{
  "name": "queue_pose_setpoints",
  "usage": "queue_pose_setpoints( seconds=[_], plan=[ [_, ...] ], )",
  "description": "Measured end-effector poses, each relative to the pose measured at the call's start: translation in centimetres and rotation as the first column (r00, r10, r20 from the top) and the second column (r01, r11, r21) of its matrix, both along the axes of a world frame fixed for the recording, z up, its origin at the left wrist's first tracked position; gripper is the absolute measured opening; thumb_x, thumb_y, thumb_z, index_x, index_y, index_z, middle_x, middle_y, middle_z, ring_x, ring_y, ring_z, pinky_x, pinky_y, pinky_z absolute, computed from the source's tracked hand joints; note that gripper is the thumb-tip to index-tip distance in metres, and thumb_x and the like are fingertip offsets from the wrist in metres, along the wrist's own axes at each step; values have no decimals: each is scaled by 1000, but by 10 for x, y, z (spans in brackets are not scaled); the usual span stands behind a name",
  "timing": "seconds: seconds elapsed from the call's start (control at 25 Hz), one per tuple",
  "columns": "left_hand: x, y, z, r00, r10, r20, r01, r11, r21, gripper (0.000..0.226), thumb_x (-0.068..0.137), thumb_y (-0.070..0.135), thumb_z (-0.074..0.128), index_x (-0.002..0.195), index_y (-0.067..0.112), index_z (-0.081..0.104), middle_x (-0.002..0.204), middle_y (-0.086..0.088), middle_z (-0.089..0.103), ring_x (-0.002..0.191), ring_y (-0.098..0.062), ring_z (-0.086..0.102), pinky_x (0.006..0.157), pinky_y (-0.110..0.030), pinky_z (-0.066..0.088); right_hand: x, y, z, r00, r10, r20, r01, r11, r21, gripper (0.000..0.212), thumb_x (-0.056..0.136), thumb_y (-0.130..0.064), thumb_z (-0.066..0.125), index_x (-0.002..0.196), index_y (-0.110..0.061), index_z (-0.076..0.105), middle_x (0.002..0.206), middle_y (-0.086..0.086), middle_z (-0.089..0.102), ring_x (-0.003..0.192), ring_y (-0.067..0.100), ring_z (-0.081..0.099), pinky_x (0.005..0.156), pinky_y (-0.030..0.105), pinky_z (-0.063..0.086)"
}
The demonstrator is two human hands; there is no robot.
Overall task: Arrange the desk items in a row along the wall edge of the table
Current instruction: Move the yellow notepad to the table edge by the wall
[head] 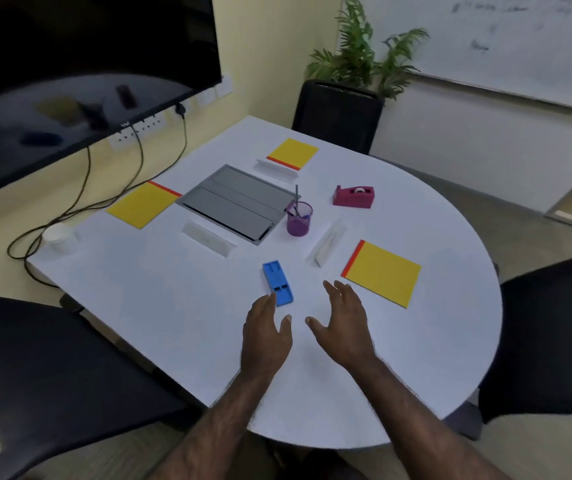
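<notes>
A blue stapler-like holder lies on the white table, just beyond my left hand, whose fingertips reach its near end. My right hand hovers open to the right of it, holding nothing. A purple pen cup with a pen stands mid-table. A magenta tape dispenser sits further right. Three yellow notepads lie about: near right, far left, far centre. A white cup stands at the left corner by the wall.
A grey cable-box lid is set in the table's middle, with three white name-card stands around it. A dark monitor and cables hang at the wall. Black chairs surround the table; a plant stands behind.
</notes>
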State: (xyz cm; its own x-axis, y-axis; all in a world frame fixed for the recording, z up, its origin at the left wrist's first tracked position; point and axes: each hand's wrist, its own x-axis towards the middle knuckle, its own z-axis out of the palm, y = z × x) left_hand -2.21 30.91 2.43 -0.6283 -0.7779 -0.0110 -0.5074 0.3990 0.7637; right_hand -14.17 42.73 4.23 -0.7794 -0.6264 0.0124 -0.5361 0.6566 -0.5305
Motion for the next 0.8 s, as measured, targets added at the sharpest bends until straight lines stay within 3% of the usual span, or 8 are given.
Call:
queue_pose_setpoints(
  seconds=[0.44, 0.72, 0.8],
  plan=[
    [-110, 58, -20, 973, -214, 85, 212, 977, 24, 60, 99, 37, 61, 151, 15, 42, 155, -4, 47, 145, -20, 41, 119, -39, 38, -88, 85, -15, 983, -177, 54, 178, 984, -14, 91, 87, -55, 77, 160, -19, 36, 159, 7, 44, 147, 27, 37, 121, 46, 34],
    [-217, 64, -44, 946, -248, 210, 240, 969, 62, 64, 99, 43, 58, 153, 14, 40, 158, -5, 44, 147, -22, 39, 121, -40, 33, -211, 84, -51, 984, -161, 76, 158, 986, 47, 92, 85, -50, 82, 158, -14, 41, 156, 13, 46, 145, 33, 40, 119, 48, 35],
    [-240, 61, -57, 894, -327, 307, 334, 942, 31, 67, 98, 47, 57, 154, 14, 38, 159, -6, 43, 147, -23, 39, 121, -40, 30, -246, 77, -64, 987, -134, 82, 129, 989, 71, 92, 85, -49, 81, 158, -11, 40, 157, 16, 45, 146, 35, 39, 119, 49, 34]
  ],
)
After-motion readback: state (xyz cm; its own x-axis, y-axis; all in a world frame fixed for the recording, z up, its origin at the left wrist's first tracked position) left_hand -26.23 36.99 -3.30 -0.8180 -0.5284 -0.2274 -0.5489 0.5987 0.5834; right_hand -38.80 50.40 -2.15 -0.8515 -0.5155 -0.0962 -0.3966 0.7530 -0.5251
